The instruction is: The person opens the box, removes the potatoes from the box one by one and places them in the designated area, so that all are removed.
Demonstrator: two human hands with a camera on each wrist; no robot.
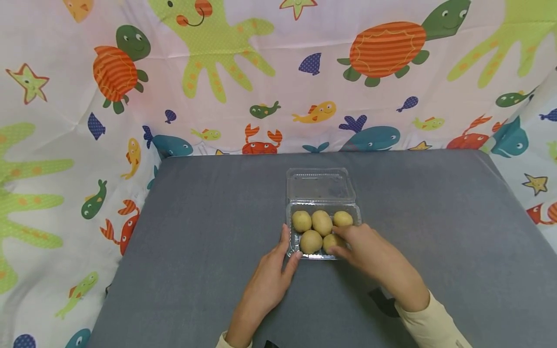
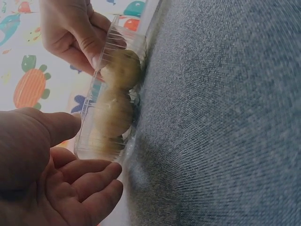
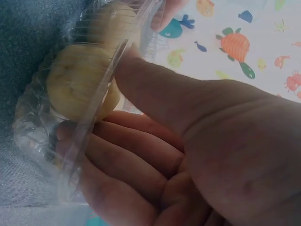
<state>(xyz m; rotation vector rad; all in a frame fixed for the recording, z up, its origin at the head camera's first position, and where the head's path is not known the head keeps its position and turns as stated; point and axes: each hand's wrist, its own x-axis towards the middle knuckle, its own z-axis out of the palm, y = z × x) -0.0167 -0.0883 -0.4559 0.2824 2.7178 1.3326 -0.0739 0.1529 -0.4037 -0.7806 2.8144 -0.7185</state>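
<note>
A clear plastic clamshell container (image 1: 294, 250) lies on the grey cloth with its lid (image 1: 321, 187) folded back, away from me. Several round, yellowish-brown potatoes (image 1: 311, 241) sit inside in two rows. My left hand (image 1: 268, 279) is at the near left corner, fingers along the left side and thumb at the front rim, touching the container with extended fingers. From the right, my right hand (image 1: 370, 251) reaches into the tray and grips the front right potato (image 1: 330, 242). In the right wrist view its fingertips go inside the wall, beside a potato (image 3: 77, 82).
Grey cloth (image 1: 217, 217) covers the table around the container. A white curtain with sea-animal prints (image 1: 283, 87) hangs along the back and both sides. A small black object (image 1: 385, 302) shows beside the right wrist.
</note>
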